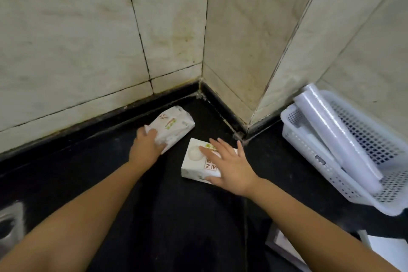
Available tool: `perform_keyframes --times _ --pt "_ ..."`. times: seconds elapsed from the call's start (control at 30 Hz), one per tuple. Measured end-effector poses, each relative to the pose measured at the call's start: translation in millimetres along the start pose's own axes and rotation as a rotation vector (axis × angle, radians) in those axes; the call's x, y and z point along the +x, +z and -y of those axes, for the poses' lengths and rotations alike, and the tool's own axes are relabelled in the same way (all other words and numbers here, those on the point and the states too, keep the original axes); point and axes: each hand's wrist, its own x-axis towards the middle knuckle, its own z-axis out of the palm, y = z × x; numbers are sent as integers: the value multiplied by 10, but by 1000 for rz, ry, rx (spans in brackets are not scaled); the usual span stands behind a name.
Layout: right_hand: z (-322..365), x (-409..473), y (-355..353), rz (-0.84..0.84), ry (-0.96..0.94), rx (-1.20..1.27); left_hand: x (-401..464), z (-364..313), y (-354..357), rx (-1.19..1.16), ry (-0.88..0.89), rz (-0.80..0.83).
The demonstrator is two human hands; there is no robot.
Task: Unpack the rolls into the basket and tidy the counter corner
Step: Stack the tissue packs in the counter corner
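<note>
Head view of the black surface [176, 216] where it meets two tiled walls [66, 46] at an inner corner. Your left hand [146, 144] is closed around the near end of a soft white printed pack [171, 127], which lies on the surface close to the back edge, just left of the corner. Your right hand [229, 165] is open, fingers [208, 152] spread flat on top of a white printed box [198, 161] that sits on the surface nearer to you and just right of the pack; the thumb appears to touch the box's near edge, but the hand is not gripping it. Pack and box lie near each other without touching. At the right edge of the surface stands a white perforated plastic basket [375, 139], tilted toward you, holding two rolls of clear film [335, 130] laid lengthwise; whether a third lies beneath them cannot be made out. A flat white item [388, 249] sits at the near right corner, partly cut off.
</note>
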Motion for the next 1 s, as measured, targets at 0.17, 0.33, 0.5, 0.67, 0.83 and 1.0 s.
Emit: perform_keyframes --times 0.17,0.33,0.5,0.67,0.83,1.0 --pt "-161 -293 99 -36 280 441 -83 -229 -183 -306 253 -207" --pt "-195 -490 70 -165 460 903 -525 -602 -338 -391 590 -73" --pt "-103 -614 26 -156 392 918 -882 -720 -150 -241 503 67" --pt "0 -659 -53 -133 417 873 -1089 -694 -121 -420 419 78" --pt "155 -574 -24 -137 541 940 -1265 -649 40 -1110 -99 437" --pt "67 51 -58 -120 579 968 -1002 -629 82 -1220 -102 357"
